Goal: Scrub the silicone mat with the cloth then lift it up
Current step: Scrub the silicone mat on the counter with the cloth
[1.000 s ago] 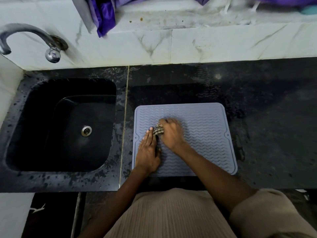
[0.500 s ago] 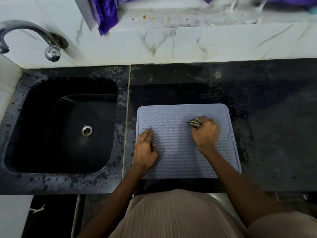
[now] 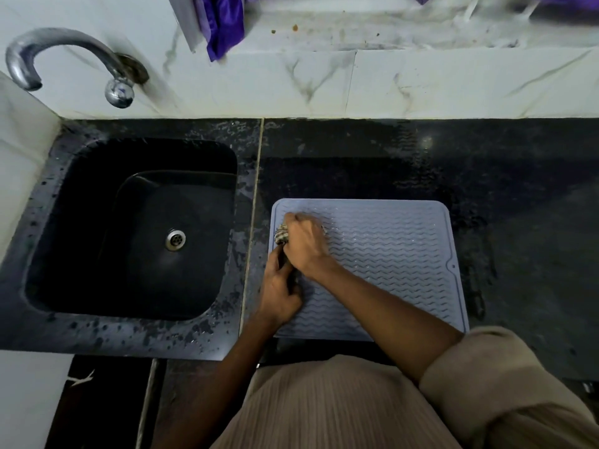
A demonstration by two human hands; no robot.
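Grey-blue silicone mat [image 3: 389, 254] with wavy ridges lying flat on dark table [image 3: 518, 189], just right of sink. Right hand [image 3: 303, 243] pressing bunched striped cloth [image 3: 281, 235] on mat's far-left corner, fingers curling round it. Left hand [image 3: 278, 290] resting on mat's left edge, fingers bent; whether gripping, cannot tell. Black sink [image 3: 136, 228] sitting left, wet speckled rim. Chrome tap [image 3: 64, 56] projecting from white marble wall [image 3: 421, 85]. Purple fabric [image 3: 227, 24] hanging over ledge.
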